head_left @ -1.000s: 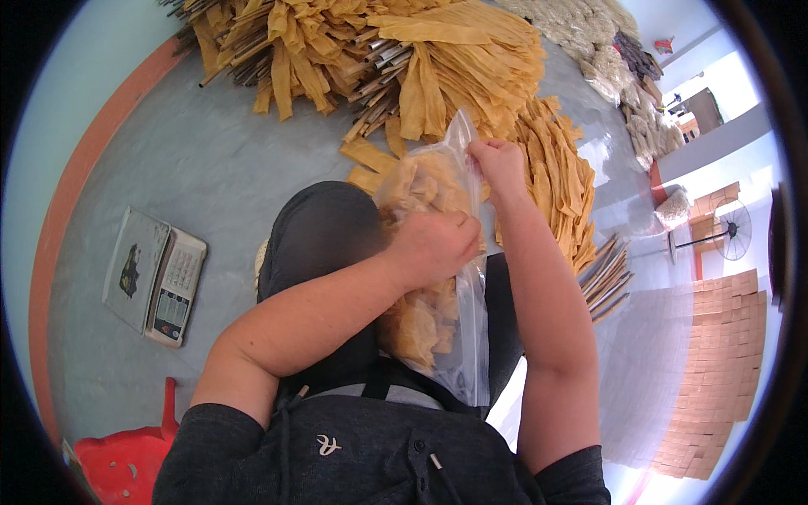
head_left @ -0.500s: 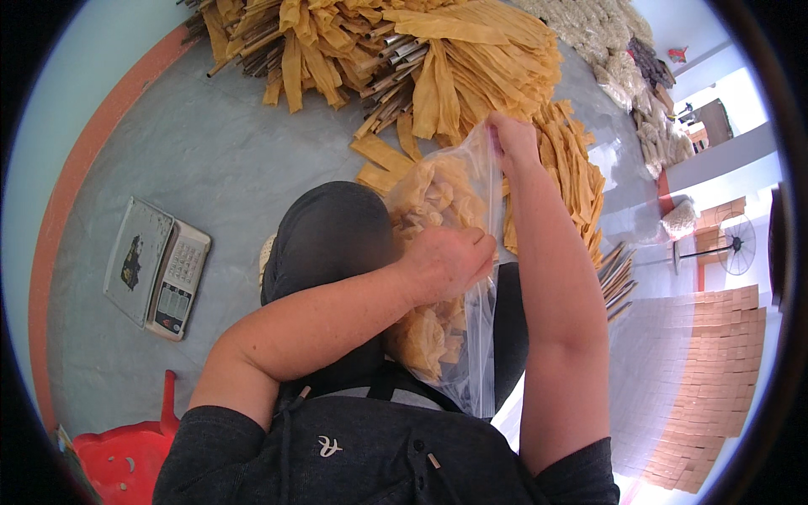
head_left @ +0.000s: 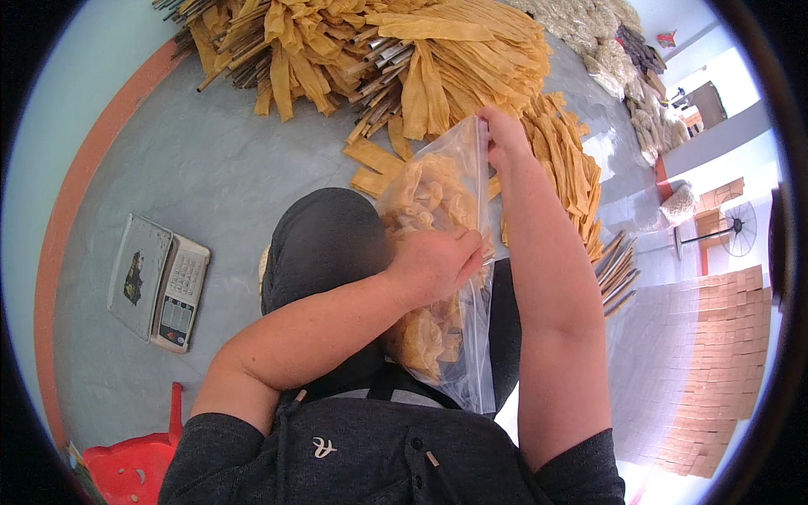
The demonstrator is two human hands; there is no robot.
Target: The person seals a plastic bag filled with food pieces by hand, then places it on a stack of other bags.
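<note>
Both hands' fingers (head_left: 473,247) pinch the bag (head_left: 433,189) along its right edge.

Scale (head_left: 175,286), fan (head_left: 736,225) (far right)

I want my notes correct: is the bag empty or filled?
Not empty: crumpled yellow pieces show through the clear bag, above and below the left hand. Exactly how full, I cannot tell.

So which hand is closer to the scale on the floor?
The left hand. It's at the middle of the clear bag's edge, to the right of the scale. The right hand is farther right, up at the bag's top corner.
</note>
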